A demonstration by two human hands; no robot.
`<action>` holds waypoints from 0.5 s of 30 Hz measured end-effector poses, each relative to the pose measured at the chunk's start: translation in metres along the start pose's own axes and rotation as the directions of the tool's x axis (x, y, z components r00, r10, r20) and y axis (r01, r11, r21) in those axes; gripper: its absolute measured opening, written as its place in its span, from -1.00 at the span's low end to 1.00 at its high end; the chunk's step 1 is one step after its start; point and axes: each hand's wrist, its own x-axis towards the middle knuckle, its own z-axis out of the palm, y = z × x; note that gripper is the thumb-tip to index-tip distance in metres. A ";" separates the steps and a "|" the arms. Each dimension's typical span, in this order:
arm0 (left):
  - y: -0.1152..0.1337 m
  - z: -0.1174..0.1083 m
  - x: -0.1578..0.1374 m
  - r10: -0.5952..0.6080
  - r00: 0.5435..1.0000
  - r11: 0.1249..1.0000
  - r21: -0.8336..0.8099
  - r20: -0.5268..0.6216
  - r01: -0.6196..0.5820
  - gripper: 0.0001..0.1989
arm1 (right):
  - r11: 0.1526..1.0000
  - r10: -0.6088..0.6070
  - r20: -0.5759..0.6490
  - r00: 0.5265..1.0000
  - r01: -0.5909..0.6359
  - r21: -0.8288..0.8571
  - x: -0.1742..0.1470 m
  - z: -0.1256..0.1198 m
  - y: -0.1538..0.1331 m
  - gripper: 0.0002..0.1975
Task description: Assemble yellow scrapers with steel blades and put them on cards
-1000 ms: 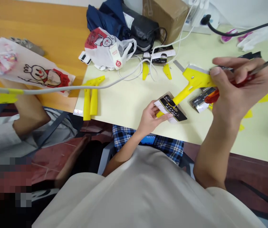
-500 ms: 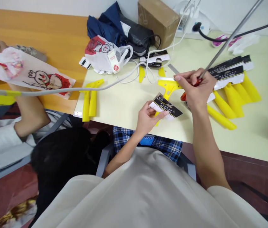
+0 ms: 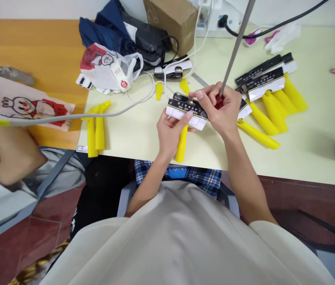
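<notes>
My left hand (image 3: 168, 134) is closed on a black and white printed card sleeve (image 3: 187, 109), thumb on its front face. The sleeve covers the head of a yellow scraper, whose handle (image 3: 181, 147) sticks out below toward the table edge. My right hand (image 3: 223, 109) is wrapped round the red handle of a long screwdriver (image 3: 236, 45), shaft pointing up and away. Its thumb and forefinger also touch the sleeve's upper right edge. Just right of this hand lie several yellow scrapers (image 3: 274, 113) with similar black and white sleeves (image 3: 267, 84) on their heads.
Two yellow scrapers (image 3: 99, 130) lie at the left table end. Farther back are a plastic bag (image 3: 105, 69), a cardboard box (image 3: 175, 23), a metal strip (image 3: 199, 80) and a white cable (image 3: 111, 114) crossing the front. Another person's arm (image 3: 19, 154) is at the left.
The card sleeve has moved up over the scraper's head, which was uncovered before. My right hand has come in to the sleeve's edge, and the whole view has shifted.
</notes>
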 end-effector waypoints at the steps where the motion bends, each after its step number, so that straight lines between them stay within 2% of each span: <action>1: 0.002 0.004 0.002 0.024 1.000 1.000 -0.002 -0.019 -0.024 -0.44 | 1.000 0.008 -0.007 1.000 -0.008 -0.004 0.001 -0.001 0.000 -0.28; 4: 0.010 0.014 0.009 0.130 0.988 0.991 -0.030 -0.084 -0.133 -0.43 | 0.999 0.032 -0.033 0.999 -0.033 -0.028 0.003 -0.005 0.003 -0.20; 7: 0.020 0.026 0.019 0.225 0.969 0.969 -0.081 -0.099 -0.234 -0.45 | 0.996 0.092 -0.063 0.994 -0.093 -0.015 0.001 -0.006 0.007 -0.14; 11: 0.030 0.042 0.035 0.317 0.947 0.941 -0.110 -0.050 -0.321 -0.43 | 0.954 0.263 0.012 0.965 -0.262 0.146 -0.007 -0.001 0.010 -0.08; 15: 0.035 0.042 0.049 0.322 0.943 0.946 0.011 0.080 -0.324 -0.41 | 0.929 0.325 -0.032 0.945 -0.313 0.198 -0.009 0.003 0.014 -0.09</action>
